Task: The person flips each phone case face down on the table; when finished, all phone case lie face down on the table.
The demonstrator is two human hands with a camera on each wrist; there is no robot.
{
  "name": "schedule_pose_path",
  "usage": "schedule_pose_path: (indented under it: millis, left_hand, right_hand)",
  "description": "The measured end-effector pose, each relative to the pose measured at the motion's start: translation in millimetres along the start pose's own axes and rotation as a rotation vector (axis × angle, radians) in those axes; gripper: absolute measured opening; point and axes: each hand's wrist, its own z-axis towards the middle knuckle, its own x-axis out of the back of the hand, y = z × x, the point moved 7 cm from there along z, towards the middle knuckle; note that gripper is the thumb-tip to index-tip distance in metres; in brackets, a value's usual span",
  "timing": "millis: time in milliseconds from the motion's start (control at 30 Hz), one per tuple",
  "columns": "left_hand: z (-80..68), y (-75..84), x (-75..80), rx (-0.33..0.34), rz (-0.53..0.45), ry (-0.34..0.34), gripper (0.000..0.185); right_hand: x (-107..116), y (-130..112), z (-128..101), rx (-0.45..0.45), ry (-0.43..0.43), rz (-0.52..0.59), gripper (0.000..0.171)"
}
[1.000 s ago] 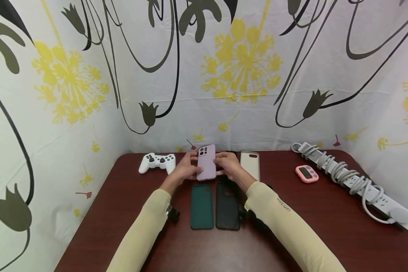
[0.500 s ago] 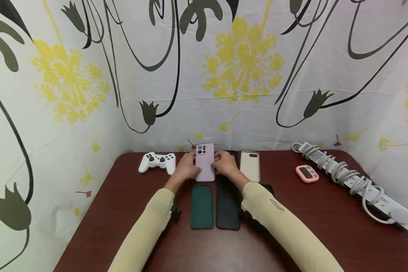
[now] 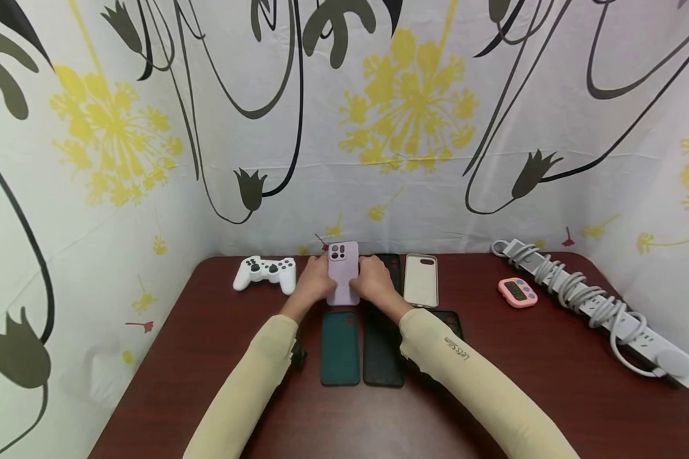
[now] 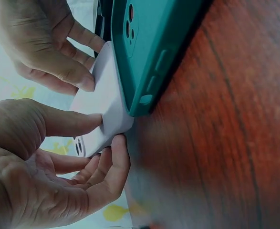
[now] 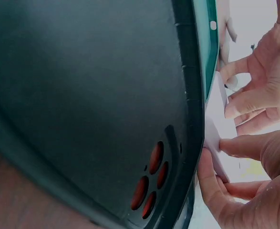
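Lilac phone case (image 3: 342, 274) lay directly between the two hands, close to the far edge of the tabletop (image 3: 574, 395) and left of that edge's middle, its camera end toward the edge. The left hand (image 3: 317, 278) pinched it along its left side, thumb across the upward face and bent fingers at the rim. The right hand (image 3: 373, 277) pinched the opposite side likewise, thumb pressed on the same face. Neither hand was spread; each was closed only as far as the case's thickness allowed. Whether the case rested wholly on the wood, I could not tell.

Just nearer the tabletop's front edge sat a teal case (image 3: 340, 349), with a black case (image 3: 383, 360) beside it to the right. Another dark case (image 3: 394, 264) showed partly behind the right hand, toward the far edge, and a cream case (image 3: 422, 280) lay just right of that one. A white controller (image 3: 265, 271) stood near the far left corner, left of the left hand. Toward the far right corner lay a pink timer (image 3: 517, 292), and a cord-wrapped power strip (image 3: 645, 341) ran along the right edge.
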Motion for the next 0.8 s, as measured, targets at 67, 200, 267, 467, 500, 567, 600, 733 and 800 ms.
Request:
schedule_pose_path:
  millis: [67,200,267,467,500,567,600,733,800]
  left_hand:
    - [0.4,0.9,-0.6,0.011,0.019,-0.01,0.068]
    - [-1.7,2.0,0.0,0.019,0.055,-0.017,0.058]
    - [-3.3,1.6,-0.1,0.016,0.072,-0.019,0.053]
    - [-6.0,-1.6,-1.1,0.036,0.129,-0.04,0.04]
    - [-6.6,-2.4,-1.1,0.039,0.142,-0.044,0.038]
    - [-7.4,-3.5,-1.6,0.044,0.165,-0.058,0.036]
    - [-7.7,-4.0,-1.9,0.046,0.17,-0.065,0.036]
    - [-7.7,-1.2,-2.1,0.027,0.179,-0.064,0.041]
    - [-7.6,0.9,-2.2,0.011,0.176,-0.04,0.05]
  right_hand:
    - [-0.2,-1.1,-0.5,0.0,-0.002,-0.013,0.029]
    - [-2.6,-1.3,0.4,0.003,-0.014,-0.017,0.018]
    - [-4.5,-1.1,1.2,0.005,-0.025,-0.015,0.015]
    - [-10.9,-5.9,4.0,0.054,-0.101,-0.061,0.015]
    - [-12.3,-7.4,4.0,0.066,-0.117,-0.072,0.018]
    - [-12.9,-9.3,2.3,0.078,-0.149,-0.056,0.022]
    - [-12.1,-9.4,1.5,0.075,-0.159,-0.041,0.022]
    - [-3.1,-4.8,-0.7,0.041,-0.197,0.046,0.025]
    - [2.1,-0.3,-0.9,0.034,-0.198,0.075,0.025]
